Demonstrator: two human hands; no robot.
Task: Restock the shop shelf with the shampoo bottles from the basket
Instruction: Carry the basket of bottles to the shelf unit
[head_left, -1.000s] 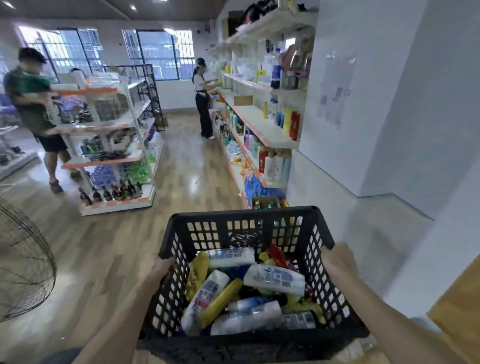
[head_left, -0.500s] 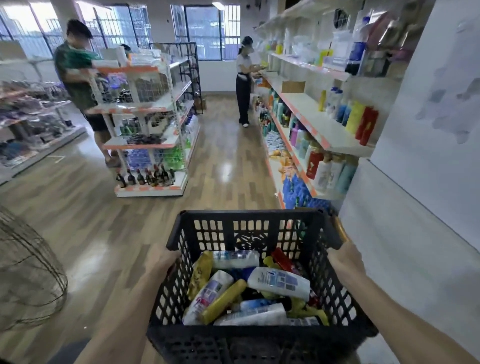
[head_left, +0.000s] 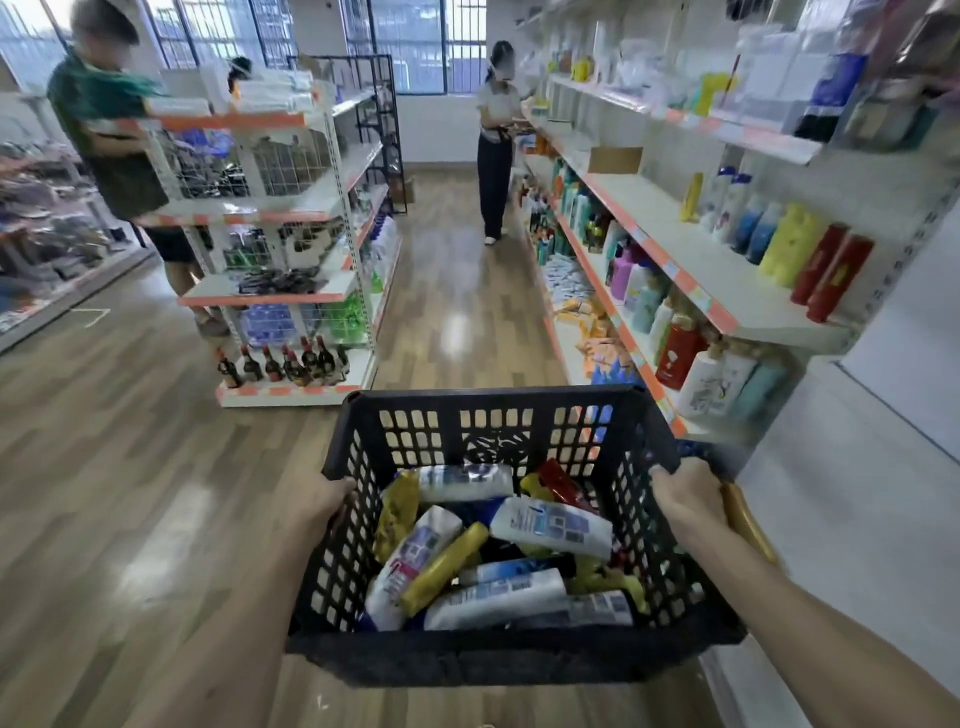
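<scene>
Head view: my left hand (head_left: 317, 506) and right hand (head_left: 685, 499) each curl over a side rim of the basket (head_left: 488, 400), shampoo bottles (head_left: 550, 525) heaped inside at 6 o'clock. The shelf (head_left: 727, 280) stands at 2 o'clock; I'd carry level, then set down close beside it.

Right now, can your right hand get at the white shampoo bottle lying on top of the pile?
Probably not yet: the white shampoo bottle lies uncovered on top, but the right hand grips the basket by its rim, as does the left hand, carrying it.
</scene>
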